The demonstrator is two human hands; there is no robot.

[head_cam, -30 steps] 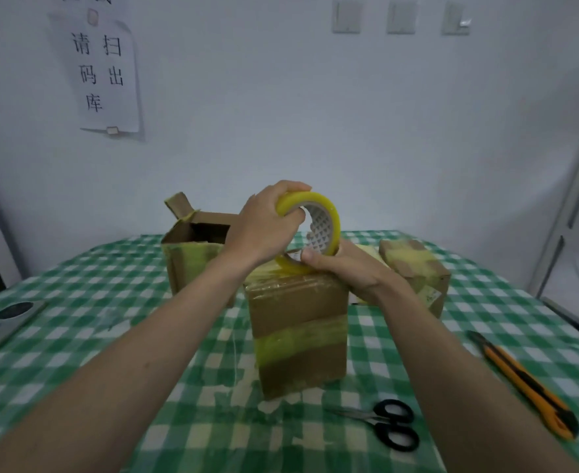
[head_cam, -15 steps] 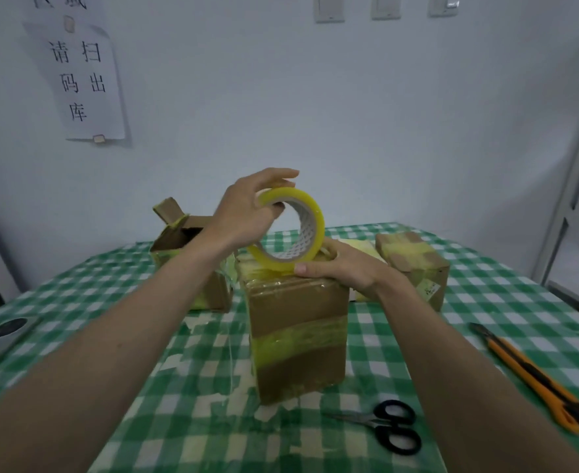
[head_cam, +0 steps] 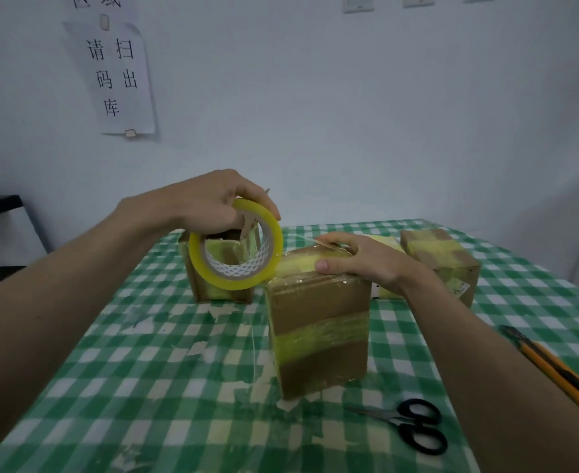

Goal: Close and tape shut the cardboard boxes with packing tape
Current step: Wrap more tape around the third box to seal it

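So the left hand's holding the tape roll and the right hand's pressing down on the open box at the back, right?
Not quite. In the head view the right hand presses the closed, taped front box; the left hand does hold the tape roll.

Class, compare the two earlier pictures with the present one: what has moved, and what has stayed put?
The left hand has carried the tape roll off the box top, leftward, drawing tape out. The right hand still presses the top of the box. Scissors and knife lie as before.
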